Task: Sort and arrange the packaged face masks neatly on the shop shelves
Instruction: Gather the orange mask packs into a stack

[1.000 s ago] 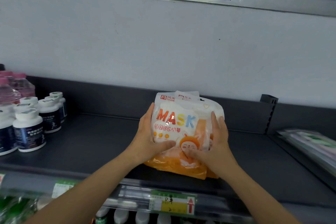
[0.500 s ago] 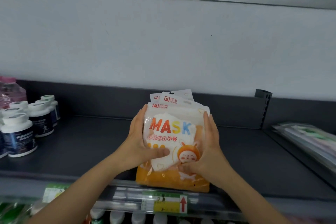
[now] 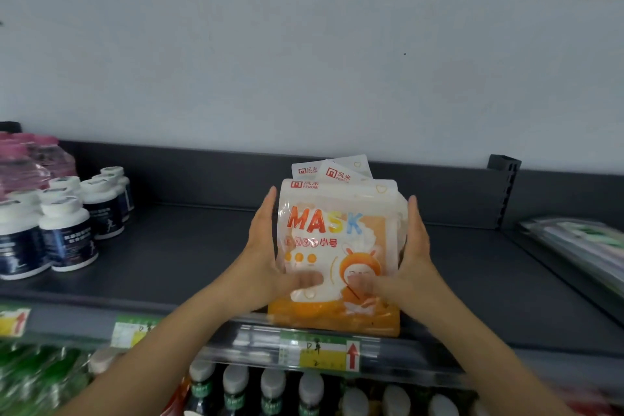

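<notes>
Head view, single entry. Item: a stack of packaged face masks (image 3: 337,246), at least three packs by the header tabs showing, stood on its lower edge at the very front lip of the dark shelf (image 3: 189,246), just above the price label (image 3: 320,353). Orientation: long axis upright, headers up, printed face toward the wearer; the front pack stood square, while the two tabs behind it were fanned and tilted to the right. Left hand (image 3: 266,260): flat against the stack's left edge, fingers straight and pointing up, thumb laid across the lower front. Right hand (image 3: 413,260): the mirror of it on the right edge, so the stack sat between the two palms, equally near to both. Judgement: squaring the rear packs and pushing the stack back from the lip appeared to be the step in hand; bare shelf lay directly behind it. Neighbours: white-capped bottles (image 3: 67,230) well to the left, flat packets (image 3: 574,240) on the adjoining shelf to the right.
</notes>
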Demonstrator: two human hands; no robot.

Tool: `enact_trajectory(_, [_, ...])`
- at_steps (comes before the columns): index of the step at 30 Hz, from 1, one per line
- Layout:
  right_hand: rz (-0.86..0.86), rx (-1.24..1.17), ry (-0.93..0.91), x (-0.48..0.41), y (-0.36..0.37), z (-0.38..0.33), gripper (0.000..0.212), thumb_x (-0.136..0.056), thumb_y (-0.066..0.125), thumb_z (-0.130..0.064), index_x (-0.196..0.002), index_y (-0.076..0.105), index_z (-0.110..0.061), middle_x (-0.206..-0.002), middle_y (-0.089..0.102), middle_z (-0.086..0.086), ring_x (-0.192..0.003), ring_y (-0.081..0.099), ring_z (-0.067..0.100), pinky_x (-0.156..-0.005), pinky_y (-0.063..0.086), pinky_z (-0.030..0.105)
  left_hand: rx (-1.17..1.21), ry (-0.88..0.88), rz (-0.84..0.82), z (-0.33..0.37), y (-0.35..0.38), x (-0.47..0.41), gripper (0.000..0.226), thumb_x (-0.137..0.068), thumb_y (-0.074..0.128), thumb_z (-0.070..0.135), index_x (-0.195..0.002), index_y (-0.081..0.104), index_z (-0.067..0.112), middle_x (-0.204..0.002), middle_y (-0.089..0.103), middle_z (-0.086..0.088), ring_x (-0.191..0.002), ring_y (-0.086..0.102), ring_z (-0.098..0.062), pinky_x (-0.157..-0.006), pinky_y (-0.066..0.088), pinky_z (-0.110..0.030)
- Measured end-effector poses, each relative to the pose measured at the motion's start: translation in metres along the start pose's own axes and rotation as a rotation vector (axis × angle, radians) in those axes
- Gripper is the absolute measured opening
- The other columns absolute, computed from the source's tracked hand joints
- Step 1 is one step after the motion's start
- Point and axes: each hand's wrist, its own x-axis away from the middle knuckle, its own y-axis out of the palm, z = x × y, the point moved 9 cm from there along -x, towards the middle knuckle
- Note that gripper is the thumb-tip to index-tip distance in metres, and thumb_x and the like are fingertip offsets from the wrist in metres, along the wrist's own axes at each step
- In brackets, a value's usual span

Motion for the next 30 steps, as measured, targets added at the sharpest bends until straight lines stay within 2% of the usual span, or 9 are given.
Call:
enact_trajectory(2, [0.057,-0.141,0.097,-0.014,-0.011,-0.005,0.138,-0.052,0.087,-0.032,-0.14,-0.018,-0.049,-0.157,0.002,-0.009,-0.138,0.027,0.02,-0.106,0.037,0.049,0.067,-0.044,0.113,0.009,-0.01,-0.01,0.113,-0.076,0.072,0.025,-0.141,-0.019,0.04,-0.129,0.02,0.038,-0.087,0.048,0.029,-0.07,0.05,-0.012])
enact_trajectory(6, [0.132,-0.461,0.175,-0.038,-0.027,-0.017,0.103,-0.078,0.064,-0.039,-0.145,-0.014,-0.043,-0.158,0.007,-0.005,-0.132,0.034,0.016,-0.095,0.041,0.041,0.28,-0.175,0.286,0.017,-0.03,-0.033,0.11,-0.064,0.063,0.057,-0.145,-0.011,0.043,-0.158,0.009,0.0,-0.128,0.046,-0.022,-0.096,0.045,-0.042])
enact_trajectory(11, [0.038,-0.559,0.196,-0.048,-0.013,-0.024,0.077,-0.086,0.042,-0.059,-0.146,-0.005,-0.045,-0.151,0.028,-0.001,-0.109,0.051,0.018,-0.078,0.052,0.038,0.4,-0.2,0.177,0.029,-0.012,-0.054,0.082,-0.082,0.052,0.06,-0.148,0.007,0.038,-0.118,0.057,0.004,-0.083,0.07,-0.015,-0.062,0.055,-0.027])
enact_trajectory(16, [-0.075,-0.632,0.192,-0.049,-0.005,-0.02,0.112,-0.048,0.051,-0.08,-0.147,0.011,-0.044,-0.147,0.04,0.0,-0.115,0.058,0.026,-0.079,0.057,0.04,0.411,-0.148,0.167,0.029,-0.01,-0.059,0.076,-0.085,0.052,0.055,-0.147,0.01,0.042,-0.109,0.055,0.011,-0.082,0.071,-0.012,-0.06,0.055,-0.025])
enact_trajectory(20, [-0.047,-0.643,0.158,-0.054,-0.011,-0.016,0.106,-0.052,0.046,-0.081,-0.146,0.013,-0.045,-0.152,0.029,-0.009,-0.128,0.046,0.023,-0.072,0.058,0.031,0.421,-0.138,0.179,0.023,-0.016,-0.059,0.075,-0.086,0.048,0.055,-0.147,0.006,0.042,-0.12,0.05,0.016,-0.087,0.067,-0.008,-0.071,0.055,-0.028])
enact_trajectory(25, [0.069,-0.621,0.187,-0.061,-0.025,-0.005,0.085,-0.071,0.034,-0.081,-0.146,0.016,-0.044,-0.154,0.023,-0.013,-0.14,0.027,0.017,-0.113,0.028,0.044,0.428,-0.22,0.302,0.014,-0.036,-0.06,0.086,-0.076,0.042,0.073,-0.148,0.007,0.042,-0.154,0.024,0.006,-0.136,0.033,-0.023,-0.11,0.027,-0.055])
enact_trajectory(26, [0.079,-0.628,0.224,-0.061,-0.025,-0.004,0.073,-0.077,0.032,-0.078,-0.142,0.029,-0.044,-0.147,0.037,-0.01,-0.134,0.038,0.019,-0.11,0.032,0.046,0.44,-0.257,0.304,0.012,-0.036,-0.061,0.085,-0.074,0.041,0.077,-0.147,0.014,0.042,-0.153,0.027,0.004,-0.137,0.032,-0.026,-0.11,0.026,-0.056])
enact_trajectory(28, [0.08,-0.603,0.273,-0.061,-0.022,-0.004,0.043,-0.087,0.029,-0.067,-0.103,0.057,-0.04,-0.093,0.071,-0.013,-0.091,0.064,0.015,-0.088,0.049,0.04,0.461,-0.298,0.257,0.012,-0.03,-0.065,0.064,-0.079,0.037,0.076,-0.129,0.046,0.038,-0.126,0.062,0.003,-0.12,0.052,-0.027,-0.105,0.036,-0.052])
enact_trajectory(30, [0.08,-0.542,0.276,-0.062,-0.021,-0.011,0.036,-0.09,0.03,-0.062,-0.078,0.053,-0.037,-0.057,0.063,-0.012,-0.062,0.059,0.012,-0.075,0.05,0.036,0.464,-0.3,0.2,0.019,-0.02,-0.067,0.037,-0.089,0.033,0.065,-0.089,0.056,0.036,-0.075,0.074,0.007,-0.09,0.066,-0.024,-0.09,0.05,-0.043])
